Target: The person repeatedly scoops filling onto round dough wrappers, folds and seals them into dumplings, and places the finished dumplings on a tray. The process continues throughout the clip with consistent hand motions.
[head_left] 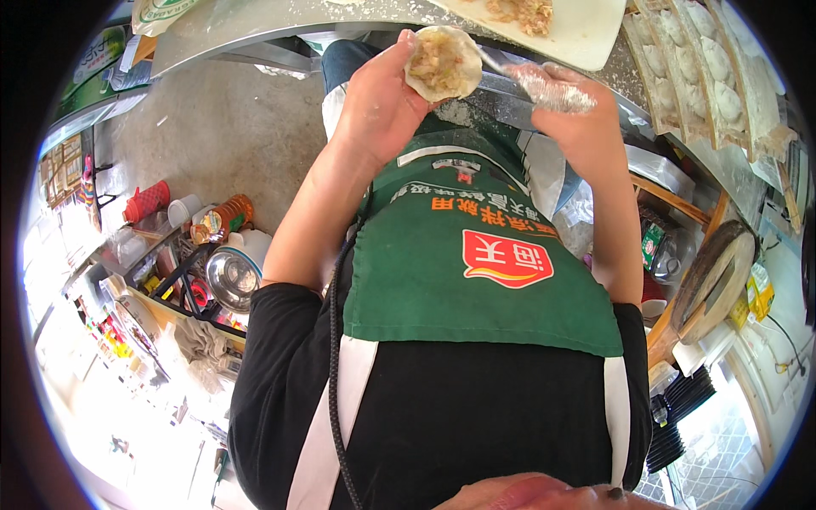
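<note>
Black shirt cloth (442, 425) fills the low part of the head view, closest to the camera, and a green apron (476, 255) with a red patch lies over it. Everything else is told from that apron. Just above the apron's top edge, on its left side, the left hand (382, 102) is cupped with its fingers (406, 51) curled up under a round dumpling wrapper (443, 63). That wrapper lies open and flat in the hand, and a heap of chopped filling (438, 59) sits in its middle. Above the apron's right side, the right hand (565, 102) is dusty with white flour. Its fingers (552, 89) are pinched close around a thin shiny tool (497, 64), and the tip of the tool touches the wrapper's right edge. Higher than the apron, past both hands, is a grey tabletop (280, 21) sprinkled with flour. A white cutting board (586, 34) lies on it, with more filling piled at the board's top edge. Up and to the right of the apron, long trays (680, 93) hold rows of finished white dumplings (718, 68). To the right of the apron, lower down, a round wooden board (714, 280) leans on its side. To the left of the apron, on the floor side, a rack (187, 280) holds a shiny metal bowl (229, 276), an orange bottle (229, 214), a white cup (183, 208) and a red jug (146, 202).
</note>
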`<action>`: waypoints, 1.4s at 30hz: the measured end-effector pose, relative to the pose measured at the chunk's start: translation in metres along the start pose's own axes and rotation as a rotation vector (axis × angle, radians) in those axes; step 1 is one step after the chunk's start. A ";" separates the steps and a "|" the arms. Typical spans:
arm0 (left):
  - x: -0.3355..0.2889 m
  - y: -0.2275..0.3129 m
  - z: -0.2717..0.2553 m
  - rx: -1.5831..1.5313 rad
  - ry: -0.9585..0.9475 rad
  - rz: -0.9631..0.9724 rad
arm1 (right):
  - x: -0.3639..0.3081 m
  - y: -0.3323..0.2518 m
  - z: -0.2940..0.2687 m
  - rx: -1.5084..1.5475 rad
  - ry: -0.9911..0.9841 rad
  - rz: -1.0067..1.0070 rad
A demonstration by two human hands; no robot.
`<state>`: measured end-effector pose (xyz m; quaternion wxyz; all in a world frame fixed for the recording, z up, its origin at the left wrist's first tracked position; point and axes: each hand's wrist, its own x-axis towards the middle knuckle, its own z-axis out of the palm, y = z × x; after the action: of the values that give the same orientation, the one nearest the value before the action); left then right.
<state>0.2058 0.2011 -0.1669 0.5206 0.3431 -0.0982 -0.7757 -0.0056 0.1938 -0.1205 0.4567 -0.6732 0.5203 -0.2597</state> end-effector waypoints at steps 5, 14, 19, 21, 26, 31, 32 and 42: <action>0.002 0.001 0.004 0.005 -0.027 0.004 | -0.003 0.005 0.002 -0.109 0.045 -0.203; 0.010 0.010 0.012 -0.036 0.015 0.136 | 0.028 0.025 -0.037 -0.141 0.099 0.028; 0.011 0.016 0.020 -0.032 -0.015 0.145 | 0.029 0.022 -0.052 -0.092 0.091 0.225; 0.009 0.015 0.018 -0.025 -0.013 0.151 | 0.011 -0.003 -0.036 -0.168 0.190 0.079; 0.011 0.012 0.022 -0.018 -0.051 0.140 | 0.006 -0.007 -0.002 -0.680 0.277 -0.687; 0.012 0.012 0.024 -0.049 -0.073 0.118 | -0.002 -0.002 0.017 -0.832 0.135 -0.493; 0.012 0.013 0.022 -0.064 -0.072 0.112 | -0.005 -0.005 0.016 -0.841 0.107 -0.489; 0.011 0.022 0.018 0.064 -0.143 -0.001 | 0.002 -0.007 0.005 -0.877 0.159 -0.706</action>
<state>0.2082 0.1783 -0.1467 0.5006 0.3034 -0.1599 -0.7948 0.0024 0.1943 -0.1172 -0.0204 -0.9114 0.3558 -0.2060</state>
